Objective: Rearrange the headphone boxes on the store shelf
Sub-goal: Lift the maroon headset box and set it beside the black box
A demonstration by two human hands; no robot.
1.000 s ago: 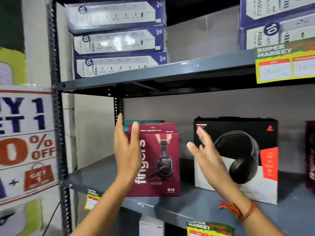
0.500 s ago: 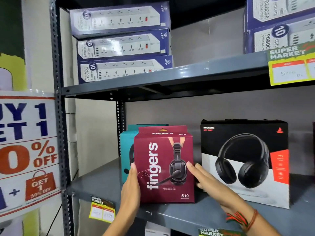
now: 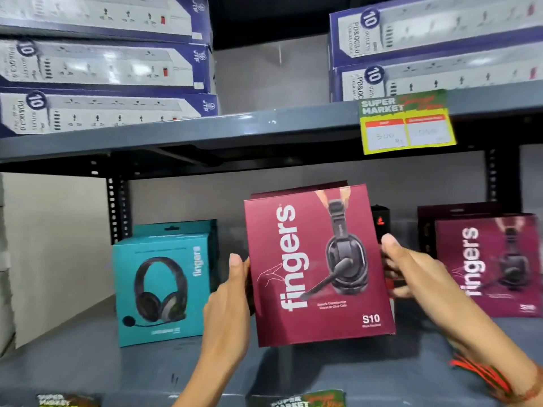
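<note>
in the head view, both hands are holding a maroon headphone box (image 3: 318, 265) up in front of the lower shelf (image 3: 73, 362), with its bottom edge raised clear of the shelf surface and the whole box leaning slightly to the left. the left hand (image 3: 227, 306) is pressing against the box's left edge, its thumb lying flat along that side and the other fingers hidden behind the card, so they are closed around the box. the right hand (image 3: 411, 271) is gripping the right edge, its thumb tip resting on the front corner near the top and its fingers (image 3: 396, 292) curling round the back. a red and orange thread band (image 3: 487, 377) is sitting on the right wrist. to the left of the held box, a teal headphone box (image 3: 164, 286) is standing upright on the lower shelf, apart from the left hand. to the right, a second maroon box (image 3: 487, 265) is standing upright on the same shelf, partly blurred. behind the held box, a sliver of a black box (image 3: 381, 221) is showing, mostly hidden. on the upper shelf (image 3: 235, 130), blue and white power strip boxes are lying stacked, three on the left (image 3: 102, 63) and two on the right (image 3: 440, 48). a yellow and green price tag (image 3: 407, 121) is hanging on the upper shelf's front edge.
</note>
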